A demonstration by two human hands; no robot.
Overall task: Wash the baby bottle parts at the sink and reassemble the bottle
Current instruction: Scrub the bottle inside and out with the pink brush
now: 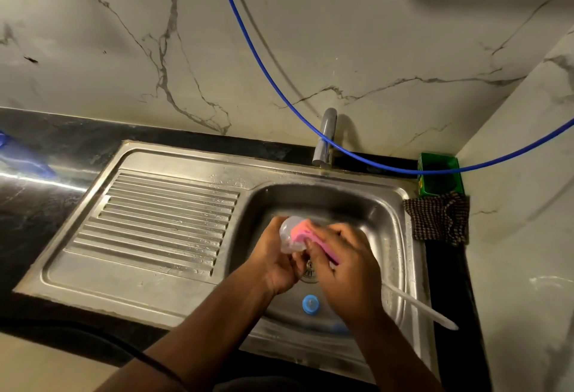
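Clearly the scrubbing step is in hand. Nearest, at 6 o'clock in the sink basin [385,214], a blue bottle part [310,304] lies unwashed, with a white stick [419,304] leaning out toward 4 o'clock. Above it, mid-basin, the left hand [276,264] grips the clear bottle [290,236] while the right hand [344,270] pinches a pink sponge [302,231] against it. Farther, at 12 o'clock, the tap [324,137] shows no water running. Rinsing probably follows, needing that tap opened.
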